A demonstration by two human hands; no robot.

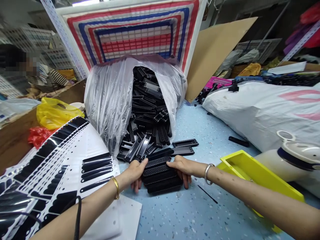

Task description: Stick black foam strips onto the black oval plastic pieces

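Black plastic parts, one stack [161,175], between both hands above the blue table [165,215], just near of the pile [150,106] spilling from the bag [110,96]. Can't tell if the table carries it; undersides hidden.

Left hand [135,173]: grasping the left end, thumb on the upper edge, fingers down the side. Right hand [183,168]: grasping the right end likewise, fingers curled down.

Parts run left-right, lapped unevenly; far one looks skewed. To handle it well I'd squeeze both ends equally and lightly; too hard and I'd guess the stack bows or fans. Square the skewed one first, thumbs steadying the top. Ends flush before any lift, both hands level.

Watch: loose parts [185,150] lie close on the far right, easy to snag. Left forearm is over the sheets [97,180], so I'd lift, not drag. Right forearm crosses the yellow tray [270,181]; I'd mind that elbow.
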